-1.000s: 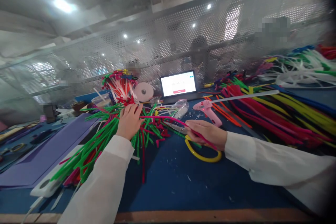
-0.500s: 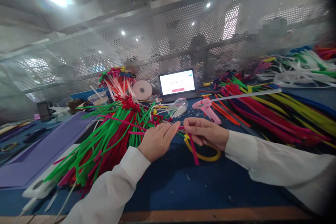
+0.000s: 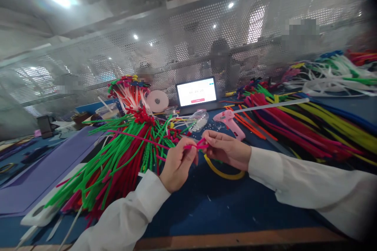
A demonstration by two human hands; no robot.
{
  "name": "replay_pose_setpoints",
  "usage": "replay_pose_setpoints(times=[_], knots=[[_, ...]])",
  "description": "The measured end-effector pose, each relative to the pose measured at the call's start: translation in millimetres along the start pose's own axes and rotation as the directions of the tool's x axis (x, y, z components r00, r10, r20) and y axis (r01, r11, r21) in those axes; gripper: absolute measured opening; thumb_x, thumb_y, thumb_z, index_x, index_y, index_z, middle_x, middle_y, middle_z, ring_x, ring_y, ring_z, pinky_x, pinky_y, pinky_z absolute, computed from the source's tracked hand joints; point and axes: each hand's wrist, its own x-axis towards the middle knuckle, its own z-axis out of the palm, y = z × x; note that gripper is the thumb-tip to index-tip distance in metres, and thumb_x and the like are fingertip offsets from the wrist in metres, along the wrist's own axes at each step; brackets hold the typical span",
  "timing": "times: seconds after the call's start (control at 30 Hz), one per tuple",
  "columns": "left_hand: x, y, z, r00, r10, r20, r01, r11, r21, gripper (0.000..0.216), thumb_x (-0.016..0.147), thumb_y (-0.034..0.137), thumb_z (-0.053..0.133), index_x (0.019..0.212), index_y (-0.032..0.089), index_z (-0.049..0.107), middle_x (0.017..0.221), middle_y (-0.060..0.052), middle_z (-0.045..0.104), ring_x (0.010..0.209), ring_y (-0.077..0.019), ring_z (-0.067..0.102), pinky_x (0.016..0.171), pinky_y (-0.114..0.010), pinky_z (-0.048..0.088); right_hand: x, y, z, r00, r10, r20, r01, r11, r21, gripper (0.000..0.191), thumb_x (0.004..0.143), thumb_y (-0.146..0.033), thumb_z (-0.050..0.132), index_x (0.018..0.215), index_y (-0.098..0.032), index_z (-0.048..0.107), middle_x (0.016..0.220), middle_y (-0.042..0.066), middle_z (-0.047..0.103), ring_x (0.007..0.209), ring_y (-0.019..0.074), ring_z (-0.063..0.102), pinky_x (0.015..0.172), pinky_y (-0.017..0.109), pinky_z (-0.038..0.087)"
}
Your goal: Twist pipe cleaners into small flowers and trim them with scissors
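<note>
Head view: left hand and right hand pinch a pink pipe cleaner over yellow scissors.

Tablet screen: figures too small for me to read.
Yellow-handled scissors: one loop visible; rest hidden beneath right hand.
Pink pipe cleaner: ends buried in fingers.
Long pipe cleaners: cut off at right edge.
People behind mesh screen: blurred.

A craft workshop: heaped pipe cleaners, a glue gun, mesh partition.
</note>
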Motion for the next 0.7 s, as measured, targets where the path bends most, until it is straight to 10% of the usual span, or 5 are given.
replay_pose_setpoints(times=[0.2, 0.7], knots=[[7, -6, 8, 0.963, -0.262, 0.065, 0.261, 0.844, -0.469, 0.016, 0.082, 0.035, 0.035, 0.080, 0.019, 0.035, 0.049, 0.005, 0.051, 0.033, -0.0027, 0.023, 0.033, -0.014, 0.015, 0, -2, 2, 0.999, -0.046, 0.026, 0.045, 0.998, 0.034, 0.014, 0.077, -0.020, 0.053, 0.066, -0.014, 0.046, 0.063, -0.003, 0.044, 0.052, 0.0037, 0.038, 0.052, 0.017, 0.030], [3, -6, 15, 0.946, -0.290, 0.145, 0.324, 0.804, -0.499, 0.024, 0.074, 0.031, 0.051, 0.082, 0.011, 0.061, 0.059, -0.004, 0.060, 0.036, -0.0066, 0.044, 0.036, -0.021, 0.040, -1, -1, -1, 1.000, -0.007, 0.009, 0.008, 0.993, -0.121, 0.022, 0.078, -0.031, 0.050, 0.067, -0.012, 0.051, 0.054, -0.004, 0.038, 0.044, 0.0029, 0.027, 0.043, 0.020, 0.015]])
